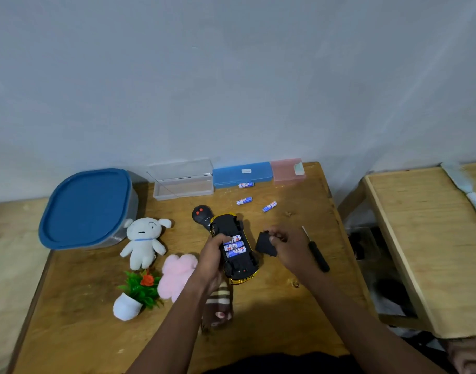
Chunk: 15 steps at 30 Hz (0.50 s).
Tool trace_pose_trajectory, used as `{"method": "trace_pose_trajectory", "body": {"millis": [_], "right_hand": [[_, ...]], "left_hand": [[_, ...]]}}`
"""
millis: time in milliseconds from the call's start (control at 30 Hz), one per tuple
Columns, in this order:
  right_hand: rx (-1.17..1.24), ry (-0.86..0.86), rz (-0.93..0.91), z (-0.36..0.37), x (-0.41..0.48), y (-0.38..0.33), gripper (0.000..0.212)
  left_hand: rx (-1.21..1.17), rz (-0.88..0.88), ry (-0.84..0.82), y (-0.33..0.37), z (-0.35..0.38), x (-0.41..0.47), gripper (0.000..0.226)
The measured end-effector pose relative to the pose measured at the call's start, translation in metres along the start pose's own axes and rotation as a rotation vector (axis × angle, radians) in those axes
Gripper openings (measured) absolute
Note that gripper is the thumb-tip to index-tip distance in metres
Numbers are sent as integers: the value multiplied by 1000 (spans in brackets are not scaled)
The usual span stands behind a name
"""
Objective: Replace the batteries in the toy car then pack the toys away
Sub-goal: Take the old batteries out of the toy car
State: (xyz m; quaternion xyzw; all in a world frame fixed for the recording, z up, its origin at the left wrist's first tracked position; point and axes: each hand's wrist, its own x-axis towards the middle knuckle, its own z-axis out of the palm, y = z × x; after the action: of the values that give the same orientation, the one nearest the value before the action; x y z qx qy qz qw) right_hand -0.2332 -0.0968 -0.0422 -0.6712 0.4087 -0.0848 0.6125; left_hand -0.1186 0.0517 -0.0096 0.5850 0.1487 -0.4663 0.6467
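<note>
A yellow and black toy car lies upside down near the table's middle, its open bay showing three blue and white batteries. My left hand grips the car's left side. My right hand holds the black battery cover just right of the car. Three loose batteries lie beyond: one behind the car, one further right, one by the blue case. A black screwdriver lies right of my right hand.
A black remote touches the car's far end. A white plush dog, pink plush, brown striped plush and potted toy plant lie left and near. A blue-lidded tub and clear, blue and pink cases stand along the wall.
</note>
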Motion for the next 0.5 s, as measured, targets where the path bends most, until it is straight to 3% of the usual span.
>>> {"method": "trace_pose_trajectory", "body": {"millis": [500], "right_hand": [[-633, 26, -102, 8, -9, 23, 37]], "left_hand": [[9, -7, -22, -4, -8, -4, 47]]}}
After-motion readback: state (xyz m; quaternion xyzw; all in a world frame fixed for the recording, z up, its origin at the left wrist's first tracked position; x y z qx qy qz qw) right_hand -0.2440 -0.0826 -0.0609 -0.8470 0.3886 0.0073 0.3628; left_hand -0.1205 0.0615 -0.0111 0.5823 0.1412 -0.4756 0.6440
